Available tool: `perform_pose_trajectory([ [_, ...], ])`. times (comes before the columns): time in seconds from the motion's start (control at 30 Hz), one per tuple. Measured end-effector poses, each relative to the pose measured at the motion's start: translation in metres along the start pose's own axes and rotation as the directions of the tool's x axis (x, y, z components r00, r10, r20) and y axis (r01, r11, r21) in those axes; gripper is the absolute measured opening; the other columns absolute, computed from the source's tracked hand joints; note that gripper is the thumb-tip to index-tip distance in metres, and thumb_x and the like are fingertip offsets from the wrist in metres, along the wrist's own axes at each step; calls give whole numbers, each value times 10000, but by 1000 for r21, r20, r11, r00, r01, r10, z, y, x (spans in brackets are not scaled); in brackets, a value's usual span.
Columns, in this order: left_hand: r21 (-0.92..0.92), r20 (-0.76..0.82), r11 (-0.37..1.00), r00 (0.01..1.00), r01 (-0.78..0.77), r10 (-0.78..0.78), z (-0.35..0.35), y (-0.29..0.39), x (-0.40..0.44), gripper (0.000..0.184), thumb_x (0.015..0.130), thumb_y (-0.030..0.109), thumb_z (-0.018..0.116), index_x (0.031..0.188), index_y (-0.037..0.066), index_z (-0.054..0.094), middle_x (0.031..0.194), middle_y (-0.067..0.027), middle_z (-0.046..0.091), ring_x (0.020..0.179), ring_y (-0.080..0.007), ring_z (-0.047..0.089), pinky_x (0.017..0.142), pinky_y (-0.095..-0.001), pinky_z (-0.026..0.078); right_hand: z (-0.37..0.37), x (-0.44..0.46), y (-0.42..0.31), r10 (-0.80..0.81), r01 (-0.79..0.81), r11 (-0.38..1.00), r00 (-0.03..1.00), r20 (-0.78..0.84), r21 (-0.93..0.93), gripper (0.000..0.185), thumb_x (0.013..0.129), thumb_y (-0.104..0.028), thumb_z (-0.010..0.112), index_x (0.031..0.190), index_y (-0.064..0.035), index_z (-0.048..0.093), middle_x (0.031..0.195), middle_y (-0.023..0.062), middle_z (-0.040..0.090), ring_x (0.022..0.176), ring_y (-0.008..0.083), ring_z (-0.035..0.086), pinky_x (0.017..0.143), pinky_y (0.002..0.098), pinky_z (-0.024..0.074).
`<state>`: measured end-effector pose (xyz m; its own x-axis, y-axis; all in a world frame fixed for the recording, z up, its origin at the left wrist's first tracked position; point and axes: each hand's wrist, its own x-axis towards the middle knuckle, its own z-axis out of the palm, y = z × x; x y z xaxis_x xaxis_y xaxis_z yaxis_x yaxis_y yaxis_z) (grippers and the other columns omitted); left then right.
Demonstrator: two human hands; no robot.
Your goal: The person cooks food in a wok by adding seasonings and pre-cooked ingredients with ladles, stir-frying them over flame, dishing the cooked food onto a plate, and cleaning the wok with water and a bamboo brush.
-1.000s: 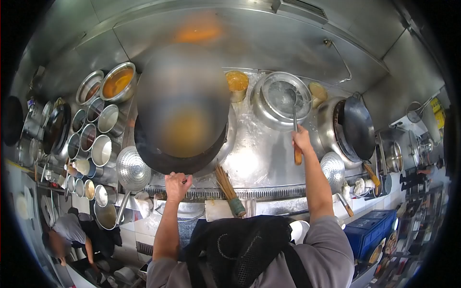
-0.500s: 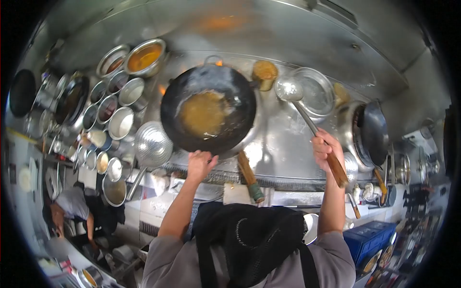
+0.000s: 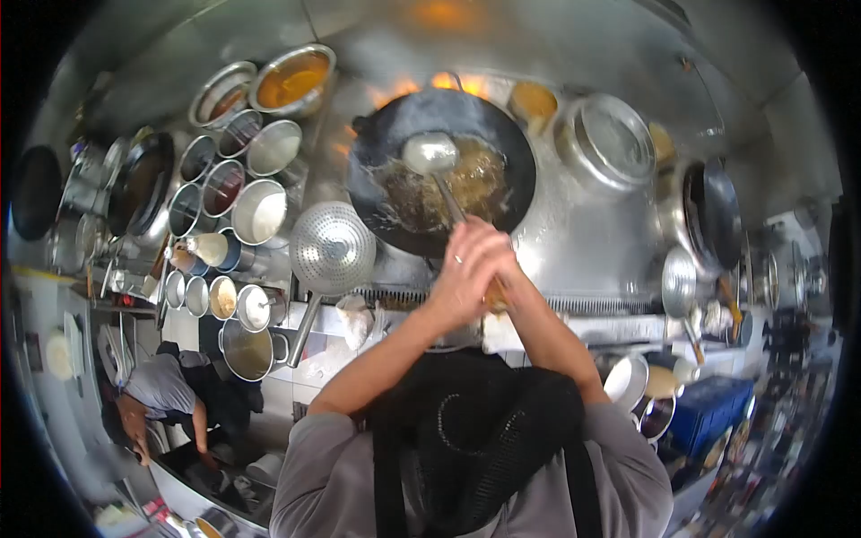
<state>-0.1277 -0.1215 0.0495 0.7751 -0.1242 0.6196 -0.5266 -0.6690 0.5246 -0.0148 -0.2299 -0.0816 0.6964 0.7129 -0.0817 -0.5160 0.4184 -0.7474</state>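
Ladle: its bowl (image 3: 430,154) is held low within the wok, over the liquid (image 3: 482,175); its handle is covered by both hands.
Right hand (image 3: 505,267): closed around the ladle handle.
Left hand (image 3: 459,285): pressed against the right; whether the handle is also gripped by it cannot be told.
Wok (image 3: 375,188): set on the range, backed by flames (image 3: 462,83).
Strainer (image 3: 334,249): laid left of the wok.
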Motion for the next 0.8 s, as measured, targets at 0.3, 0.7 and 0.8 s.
perform_pose_trajectory([
  [0.3, -443, -267, 877, 906, 188, -329, -92, -58, -21, 414, 958, 37, 708, 1318, 31, 505, 1356, -180, 577, 1297, -298, 571, 1132, -445, 458, 40, -58, -103, -35, -271, 686, 915, -402, -676, 562, 1057, -409, 618, 1473, -36, 559, 1032, 73, 707, 865, 129, 686, 781, 307, 592],
  [0.7, -673, -350, 727, 809, 133, -472, -161, -122, -43, 213, 1060, 41, 564, 1270, 28, 530, 1241, -193, 682, 1224, -315, 648, 1106, -477, 487, -108, -190, -9, -111, -565, -193, 825, -554, -802, 653, 885, -357, 752, 1444, -84, 553, 1118, 249, 708, 1089, 445, 670, 964, 483, 539],
  [0.8, -789, -376, 602, 682, 119, -628, -170, -128, -63, 132, 1036, 110, 646, 1143, 73, 577, 1043, -88, 696, 1117, -302, 678, 1081, -462, 486, -95, -199, -47, -221, -585, 344, 709, -669, -734, 495, 918, -278, 694, 1313, 17, 656, 1046, 186, 758, 971, 281, 715, 887, 402, 544],
])
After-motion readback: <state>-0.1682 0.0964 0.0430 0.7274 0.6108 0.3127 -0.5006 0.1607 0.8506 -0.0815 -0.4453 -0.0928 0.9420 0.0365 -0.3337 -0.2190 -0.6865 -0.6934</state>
